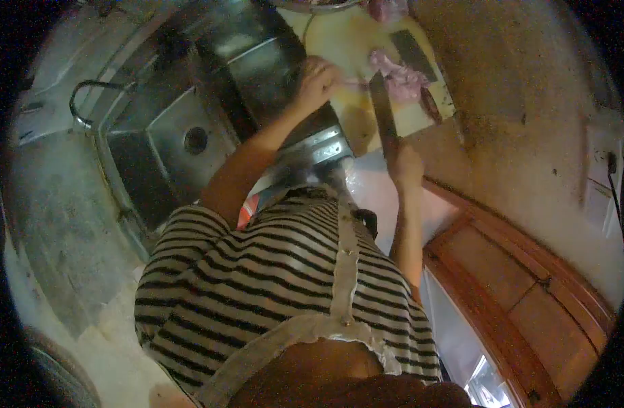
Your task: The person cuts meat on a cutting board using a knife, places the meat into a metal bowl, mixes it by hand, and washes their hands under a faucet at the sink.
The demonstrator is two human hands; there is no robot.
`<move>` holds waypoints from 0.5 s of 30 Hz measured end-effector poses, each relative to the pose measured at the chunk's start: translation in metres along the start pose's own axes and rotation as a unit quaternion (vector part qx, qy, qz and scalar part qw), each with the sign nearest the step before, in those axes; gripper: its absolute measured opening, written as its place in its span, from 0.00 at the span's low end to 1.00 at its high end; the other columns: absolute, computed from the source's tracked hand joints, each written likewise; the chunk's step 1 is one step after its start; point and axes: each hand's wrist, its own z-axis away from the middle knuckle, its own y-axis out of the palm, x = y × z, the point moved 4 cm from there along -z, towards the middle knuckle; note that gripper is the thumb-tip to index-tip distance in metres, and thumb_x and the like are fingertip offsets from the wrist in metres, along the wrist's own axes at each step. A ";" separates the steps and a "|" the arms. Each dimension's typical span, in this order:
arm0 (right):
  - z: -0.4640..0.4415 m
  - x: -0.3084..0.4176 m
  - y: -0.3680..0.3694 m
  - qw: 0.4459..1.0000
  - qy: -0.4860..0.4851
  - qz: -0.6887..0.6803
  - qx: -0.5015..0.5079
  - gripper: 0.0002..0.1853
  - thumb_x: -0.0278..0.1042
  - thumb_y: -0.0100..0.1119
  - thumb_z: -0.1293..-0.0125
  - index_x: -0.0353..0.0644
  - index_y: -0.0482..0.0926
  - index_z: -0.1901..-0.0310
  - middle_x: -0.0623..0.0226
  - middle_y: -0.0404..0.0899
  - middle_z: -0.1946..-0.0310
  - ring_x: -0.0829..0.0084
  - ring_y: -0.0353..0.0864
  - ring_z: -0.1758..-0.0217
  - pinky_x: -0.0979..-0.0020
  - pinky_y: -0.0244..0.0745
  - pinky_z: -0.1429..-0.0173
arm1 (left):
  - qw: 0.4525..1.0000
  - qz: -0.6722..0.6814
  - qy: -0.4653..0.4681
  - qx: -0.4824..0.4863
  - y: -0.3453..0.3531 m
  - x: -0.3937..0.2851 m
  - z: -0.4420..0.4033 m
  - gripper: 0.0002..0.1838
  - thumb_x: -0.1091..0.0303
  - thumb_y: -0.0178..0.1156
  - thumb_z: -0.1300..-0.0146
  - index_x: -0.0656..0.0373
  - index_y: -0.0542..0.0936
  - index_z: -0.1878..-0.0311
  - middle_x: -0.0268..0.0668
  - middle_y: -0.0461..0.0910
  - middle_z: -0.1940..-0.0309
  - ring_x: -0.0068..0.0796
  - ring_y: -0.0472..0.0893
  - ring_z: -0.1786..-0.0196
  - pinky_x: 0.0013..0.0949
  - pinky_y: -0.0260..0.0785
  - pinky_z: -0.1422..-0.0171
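Observation:
My right hand is wrapped round the handle of a long dark-bladed knife, its blade pointing away from me over a yellowish cutting board. Beyond the blade lies a pile of pink raw meat. At the board's left edge, my left hand is closed, with a thin pink strip of meat running from its fingers towards the blade. The fingertips are blurred. A flat dark grey piece, perhaps another blade, rests on the board behind the meat, near a dark reddish handle-like thing.
A metal sink with a drain and a curved tap is on the left. A bowl's rim and a pink lump show at the far edge. Brown wooden cabinet doors stand at the lower right.

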 end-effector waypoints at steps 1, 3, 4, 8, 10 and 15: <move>0.012 0.009 -0.016 0.999 0.011 -0.023 0.028 0.15 0.43 0.41 0.37 0.42 0.73 0.62 0.48 0.76 0.74 0.48 0.76 0.67 0.52 0.71 0.61 | 0.999 0.011 -0.040 -0.029 -0.014 0.001 0.002 0.12 0.69 0.57 0.49 0.54 0.76 0.59 0.40 0.73 0.59 0.42 0.71 0.53 0.39 0.62 0.47; 0.016 0.023 -0.032 0.999 0.027 -0.030 0.015 0.14 0.42 0.41 0.37 0.41 0.72 0.62 0.46 0.76 0.72 0.47 0.76 0.65 0.51 0.71 0.60 | 0.995 0.021 -0.075 -0.065 -0.032 0.007 -0.002 0.11 0.70 0.58 0.50 0.54 0.77 0.61 0.40 0.74 0.61 0.42 0.72 0.55 0.38 0.63 0.49; 0.017 0.026 -0.033 0.998 0.038 -0.033 0.033 0.14 0.42 0.40 0.37 0.42 0.72 0.62 0.46 0.76 0.71 0.47 0.76 0.64 0.51 0.70 0.61 | 0.990 0.015 -0.103 -0.093 -0.041 0.010 0.003 0.10 0.70 0.58 0.49 0.55 0.77 0.61 0.40 0.74 0.61 0.42 0.73 0.56 0.38 0.64 0.50; 0.000 0.012 0.015 0.998 -0.009 0.000 0.055 0.16 0.44 0.38 0.36 0.42 0.71 0.62 0.46 0.76 0.70 0.47 0.76 0.64 0.50 0.69 0.62 | 0.978 -0.033 -0.133 -0.156 -0.073 0.005 0.011 0.08 0.69 0.57 0.47 0.56 0.77 0.62 0.40 0.74 0.64 0.42 0.74 0.59 0.35 0.66 0.53; 0.002 0.022 -0.007 0.999 -0.022 -0.014 0.045 0.16 0.43 0.37 0.36 0.42 0.71 0.62 0.46 0.76 0.71 0.47 0.76 0.64 0.50 0.70 0.62 | 0.972 -0.014 -0.152 -0.181 -0.083 0.013 0.016 0.07 0.70 0.57 0.47 0.57 0.77 0.63 0.40 0.75 0.67 0.41 0.74 0.60 0.35 0.66 0.55; 0.015 0.031 -0.021 0.999 0.007 -0.038 -0.011 0.18 0.47 0.38 0.36 0.41 0.73 0.65 0.46 0.75 0.74 0.46 0.75 0.69 0.50 0.68 0.65 | 0.971 -0.045 -0.135 -0.191 -0.091 0.012 0.024 0.06 0.71 0.57 0.47 0.57 0.77 0.64 0.40 0.75 0.68 0.40 0.73 0.62 0.35 0.65 0.57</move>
